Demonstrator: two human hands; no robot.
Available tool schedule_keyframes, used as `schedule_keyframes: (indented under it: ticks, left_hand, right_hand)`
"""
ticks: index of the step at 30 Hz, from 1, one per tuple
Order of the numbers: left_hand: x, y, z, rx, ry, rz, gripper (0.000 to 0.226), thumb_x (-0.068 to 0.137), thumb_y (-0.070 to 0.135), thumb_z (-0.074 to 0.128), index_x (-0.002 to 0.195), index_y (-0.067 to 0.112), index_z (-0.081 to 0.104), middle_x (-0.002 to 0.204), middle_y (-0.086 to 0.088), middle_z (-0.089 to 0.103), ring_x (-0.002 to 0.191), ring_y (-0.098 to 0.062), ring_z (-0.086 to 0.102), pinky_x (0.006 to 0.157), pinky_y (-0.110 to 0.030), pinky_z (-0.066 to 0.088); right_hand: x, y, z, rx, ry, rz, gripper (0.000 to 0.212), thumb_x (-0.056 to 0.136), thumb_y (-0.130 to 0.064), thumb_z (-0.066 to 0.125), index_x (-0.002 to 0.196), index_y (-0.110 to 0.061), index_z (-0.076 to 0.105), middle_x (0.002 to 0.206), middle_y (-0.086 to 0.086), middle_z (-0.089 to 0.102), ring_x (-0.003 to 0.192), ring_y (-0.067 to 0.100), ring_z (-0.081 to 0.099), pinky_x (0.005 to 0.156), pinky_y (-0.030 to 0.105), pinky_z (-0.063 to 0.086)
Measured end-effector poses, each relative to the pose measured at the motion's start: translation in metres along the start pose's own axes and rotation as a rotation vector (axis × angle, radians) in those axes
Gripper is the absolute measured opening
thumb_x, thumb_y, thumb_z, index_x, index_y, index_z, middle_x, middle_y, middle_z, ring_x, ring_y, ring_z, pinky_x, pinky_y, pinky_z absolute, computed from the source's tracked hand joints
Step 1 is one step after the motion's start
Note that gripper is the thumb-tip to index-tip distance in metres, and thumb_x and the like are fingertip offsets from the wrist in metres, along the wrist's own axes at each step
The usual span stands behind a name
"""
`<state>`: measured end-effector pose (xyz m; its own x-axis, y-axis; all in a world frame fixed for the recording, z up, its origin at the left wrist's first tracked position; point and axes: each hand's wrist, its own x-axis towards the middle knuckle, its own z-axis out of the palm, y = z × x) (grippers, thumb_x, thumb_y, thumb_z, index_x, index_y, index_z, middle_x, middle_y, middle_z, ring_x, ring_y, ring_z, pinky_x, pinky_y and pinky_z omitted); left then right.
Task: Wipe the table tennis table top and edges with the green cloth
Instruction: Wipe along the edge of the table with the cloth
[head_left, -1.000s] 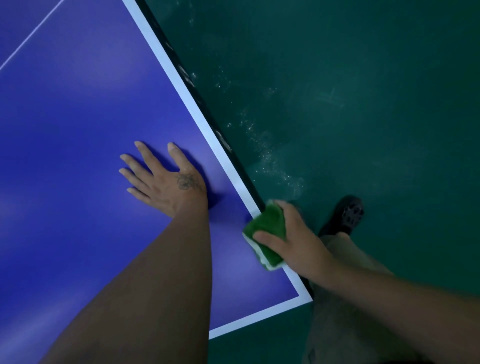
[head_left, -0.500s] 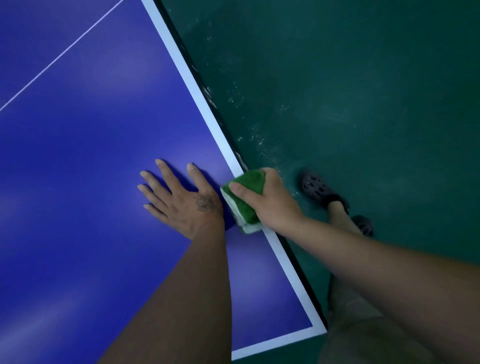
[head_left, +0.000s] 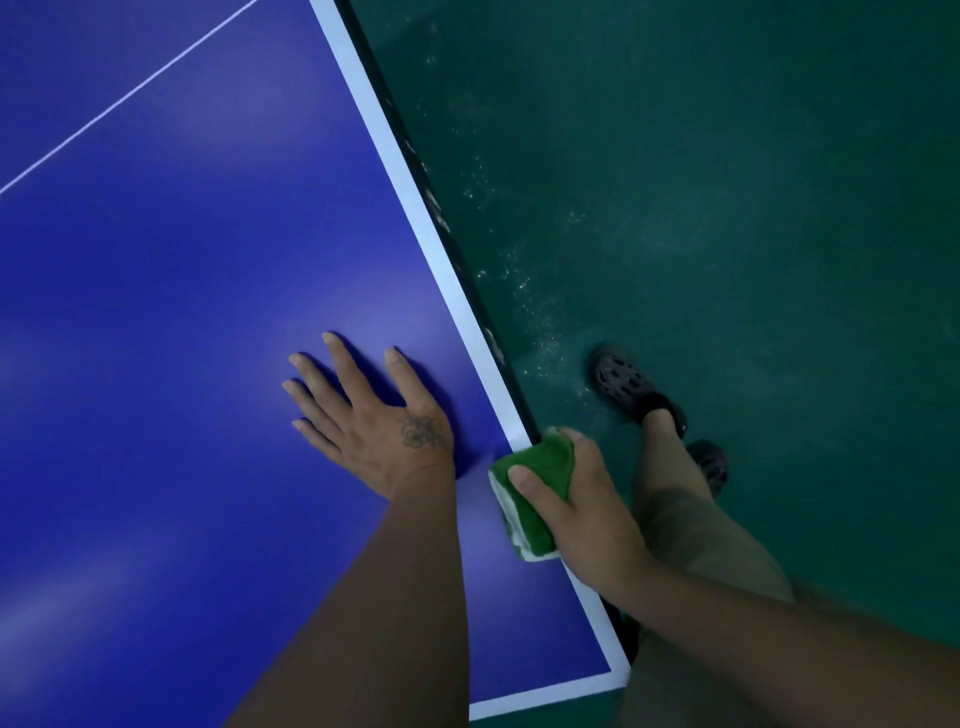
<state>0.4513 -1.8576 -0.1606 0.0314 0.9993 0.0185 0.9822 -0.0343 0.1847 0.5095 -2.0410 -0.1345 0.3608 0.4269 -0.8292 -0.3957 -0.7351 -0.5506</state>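
**A:** Where is the green cloth right now?

**B:** Folded into a thick pad and wrapped over the dark edge of the counter, not far from the near corner. The right grip clasps it, with the thumb on top by the white border line and the fingers curled down the outer side.

**A:** And the other one?

**B:** The left grip lies flat and released on the blue top, fingers spread, just beside the cloth. It holds nothing.

**A:** What could go wrong from here?

**B:** Pale smears show on the edge farther along, so that stretch probably needs firm pressure. If the clasp slackens, the pad may ride over them without lifting anything. It could also slip off the narrow edge and drop to the floor. White specks lie scattered there, and the cloth would carry that grit back onto the surface.

**A:** Anything else?

**B:** The flat palm may leave a print on the top. The shoe also stands close to the counter's side, so a long sideways pull could make the person stumble.
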Motion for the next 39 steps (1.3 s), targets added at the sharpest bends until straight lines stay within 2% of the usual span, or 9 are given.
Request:
schedule_keyframes:
  ticks: [6,11,15,17,20,24,29,35,39]
  left_hand:
    - [0.001,-0.001,0.001,-0.034,0.037,0.010,0.056,0.114,0.045,0.046,0.167,0.027,0.041,0.178,-0.003,0.026,0.167,-0.026,0.018,0.135,-0.054,0.011]
    - [0.003,-0.001,0.003,-0.015,0.069,0.034,0.054,0.114,0.038,0.047,0.166,0.025,0.043,0.177,-0.005,0.029,0.166,-0.028,0.022,0.134,-0.055,0.015]
    - [0.003,0.001,0.001,-0.011,0.066,0.037,0.053,0.114,0.036,0.047,0.166,0.024,0.044,0.177,-0.006,0.030,0.166,-0.028,0.022,0.134,-0.056,0.016]
    - [0.003,0.001,0.000,-0.017,0.056,0.031,0.054,0.113,0.036,0.047,0.165,0.023,0.045,0.177,-0.006,0.030,0.165,-0.029,0.023,0.133,-0.058,0.016]
    - [0.003,0.003,-0.002,-0.026,0.045,0.036,0.054,0.113,0.034,0.046,0.165,0.021,0.045,0.176,-0.007,0.031,0.165,-0.029,0.023,0.133,-0.058,0.017]
    - [0.003,0.003,-0.004,-0.031,0.040,0.036,0.054,0.112,0.028,0.047,0.165,0.020,0.045,0.176,-0.008,0.030,0.165,-0.030,0.023,0.133,-0.056,0.016]
    - [0.004,0.001,-0.002,-0.041,0.023,0.021,0.057,0.109,0.029,0.044,0.166,0.022,0.043,0.178,-0.005,0.028,0.166,-0.027,0.020,0.134,-0.055,0.013]
    - [0.004,-0.005,0.003,-0.020,0.028,0.041,0.057,0.110,0.031,0.043,0.167,0.024,0.041,0.179,-0.003,0.026,0.167,-0.026,0.018,0.133,-0.057,0.016]
    - [0.005,-0.002,0.000,-0.028,0.021,0.030,0.058,0.109,0.028,0.045,0.167,0.024,0.042,0.179,-0.003,0.025,0.167,-0.025,0.017,0.134,-0.056,0.016]
  right_hand:
    - [0.077,-0.100,0.013,-0.012,0.110,-0.127,0.083,0.090,-0.070,0.072,0.147,-0.014,0.049,0.137,0.005,0.057,0.126,0.026,0.058,0.112,0.048,0.047]
    - [0.148,-0.196,0.019,0.010,0.100,-0.208,0.077,0.090,-0.074,0.071,0.137,-0.018,0.049,0.133,0.003,0.054,0.120,0.027,0.060,0.106,0.051,0.052]
    - [0.138,-0.184,0.014,-0.031,0.093,-0.252,0.082,0.091,-0.070,0.073,0.148,-0.017,0.045,0.139,0.003,0.053,0.126,0.026,0.058,0.109,0.050,0.050]
    - [0.118,-0.156,0.008,-0.068,0.052,-0.236,0.088,0.091,-0.067,0.074,0.155,-0.017,0.041,0.145,0.003,0.052,0.132,0.025,0.055,0.111,0.044,0.047]
    - [0.082,-0.109,-0.005,-0.147,-0.031,-0.154,0.090,0.091,-0.068,0.072,0.158,-0.021,0.036,0.145,-0.002,0.048,0.134,0.021,0.052,0.105,0.032,0.039]
    - [0.059,-0.085,-0.008,-0.156,-0.075,-0.055,0.089,0.092,-0.069,0.070,0.158,-0.020,0.036,0.141,-0.003,0.048,0.135,0.022,0.052,0.110,0.036,0.043]
    - [0.086,-0.135,0.005,-0.150,0.015,-0.055,0.093,0.091,-0.070,0.070,0.154,-0.009,0.041,0.146,0.011,0.050,0.135,0.031,0.053,0.116,0.042,0.044]
    - [0.167,-0.238,0.011,-0.117,0.046,-0.175,0.087,0.090,-0.079,0.067,0.144,-0.014,0.044,0.142,0.007,0.053,0.128,0.031,0.058,0.110,0.051,0.050]
    - [0.177,-0.246,0.009,-0.081,0.031,-0.216,0.085,0.091,-0.075,0.070,0.146,-0.016,0.043,0.141,0.005,0.051,0.127,0.028,0.059,0.109,0.052,0.051]
